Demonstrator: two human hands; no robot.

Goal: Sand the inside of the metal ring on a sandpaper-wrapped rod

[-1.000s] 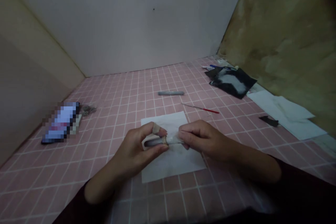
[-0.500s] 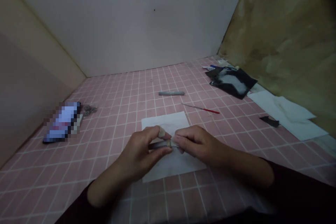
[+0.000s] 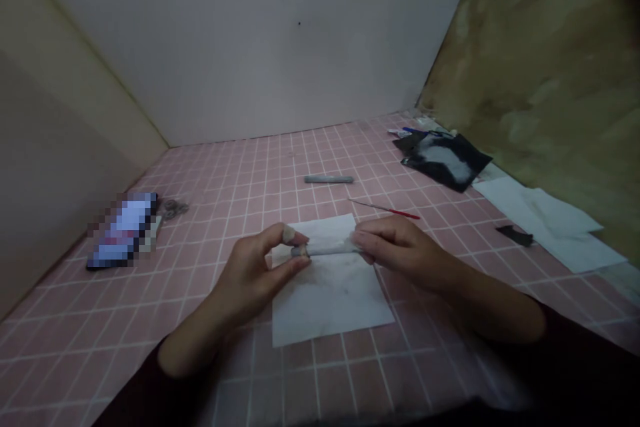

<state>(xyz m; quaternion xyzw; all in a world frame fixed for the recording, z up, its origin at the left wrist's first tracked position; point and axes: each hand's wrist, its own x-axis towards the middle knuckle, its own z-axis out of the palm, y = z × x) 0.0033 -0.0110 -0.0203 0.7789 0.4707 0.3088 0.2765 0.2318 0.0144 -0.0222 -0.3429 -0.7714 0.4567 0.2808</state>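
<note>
A pale grey rod [image 3: 330, 249] lies level between my hands, just above a white sheet of paper [image 3: 330, 310] with grey smudges. Thumb and fingertips of my left hand [image 3: 263, 260] pinch a small yellowish ring [image 3: 303, 251] around the rod near its left end. A pale wrap covers one fingertip of that hand. My right hand [image 3: 395, 247] is closed around the rod's right end, which its fingers hide. Beyond the paper lie a second grey rod [image 3: 329, 179] and a thin metal tool with a red handle [image 3: 404, 213].
A phone [image 3: 125, 230], blurred out, rests at the left beside a small grey coiled heap [image 3: 174, 209]. Black sheets with a whitish patch [image 3: 447, 160] lie at the back right. White papers [image 3: 555, 223] and a dark scrap [image 3: 515, 235] are nearer. Walls enclose the pink gridded tabletop [image 3: 225, 180].
My hands have moved apart. The right hand has drawn the rod rightward through the ring, so more of it shows between them. The left hand has shifted slightly left and up.
</note>
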